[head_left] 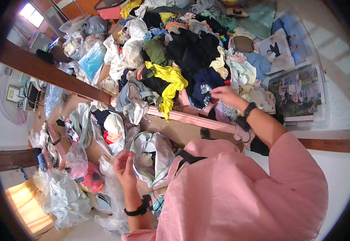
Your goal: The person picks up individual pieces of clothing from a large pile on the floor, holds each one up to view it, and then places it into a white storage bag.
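Observation:
A large heap of mixed clothes lies ahead of me. At its near right side my right hand (226, 96) has its fingertips pinched on a dark navy garment (201, 85) with a white print. Left of that garment, a bright yellow garment (174, 82) drapes down over the heap's near edge. A black garment (191, 48) and an olive green one (155, 52) lie farther back. My left hand (124, 166) hangs with curled fingers and nothing visible in it. Beside it stands an open white bag (152, 152) with clothes inside.
A pink padded rail (191, 119) runs along the heap's near edge. Another open bag (106, 130) holds clothes at the left. Clear plastic bags (64, 197) crowd the lower left. Large framed photos (297, 94) lean at the right. A brown wooden beam (50, 74) crosses the upper left.

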Motion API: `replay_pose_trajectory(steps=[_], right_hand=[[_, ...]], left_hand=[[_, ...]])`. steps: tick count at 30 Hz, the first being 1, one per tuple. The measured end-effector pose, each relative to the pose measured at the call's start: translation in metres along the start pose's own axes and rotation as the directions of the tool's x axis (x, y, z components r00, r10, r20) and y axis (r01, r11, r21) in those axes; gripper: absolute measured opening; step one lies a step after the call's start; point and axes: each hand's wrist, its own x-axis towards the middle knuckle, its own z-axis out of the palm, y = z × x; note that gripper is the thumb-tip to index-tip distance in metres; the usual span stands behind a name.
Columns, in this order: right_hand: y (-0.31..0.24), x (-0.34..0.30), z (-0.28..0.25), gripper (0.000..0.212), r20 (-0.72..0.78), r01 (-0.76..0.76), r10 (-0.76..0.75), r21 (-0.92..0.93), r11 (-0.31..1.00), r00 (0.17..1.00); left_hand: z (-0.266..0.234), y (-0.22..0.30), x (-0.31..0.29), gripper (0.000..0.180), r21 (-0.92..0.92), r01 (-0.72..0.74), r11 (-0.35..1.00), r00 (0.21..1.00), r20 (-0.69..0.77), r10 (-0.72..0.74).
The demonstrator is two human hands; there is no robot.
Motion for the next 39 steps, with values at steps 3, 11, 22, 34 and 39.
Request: replay_pose_trajectory(steps=[3,11,22,34,39], right_hand=[[-0.031,-0.021,-0.073,0.022,-0.042,0.203,-0.2,0.326,0.923,0.979],[-0.258,-0.105,-0.098,0.04,0.133,0.466,-0.659,0.606,0.645,0.74],[-0.38,-0.115,-0.096,0.033,-0.069,0.91,-0.915,0.155,0.384,0.398],[-0.427,-0.123,-0.09,0.051,-0.059,0.882,-0.893,0.195,0.429,0.447],[-0.424,-0.104,-0.081,0.02,0.02,0.908,-0.915,-0.137,0.396,0.402]], left_hand=[[-0.025,0.054,-0.011,0.027,0.088,-0.111,0.99,0.993,0.04,0.108],[0.046,0.198,0.037,0.029,0.303,-0.285,0.909,0.952,0.201,0.231],[0.223,0.21,0.129,0.063,0.617,-0.474,0.629,0.848,0.513,0.134],[0.105,0.316,0.164,0.067,0.68,-0.555,0.48,0.814,0.563,0.144],[0.09,0.33,0.167,0.019,0.581,-0.471,0.664,0.88,0.366,0.304]])
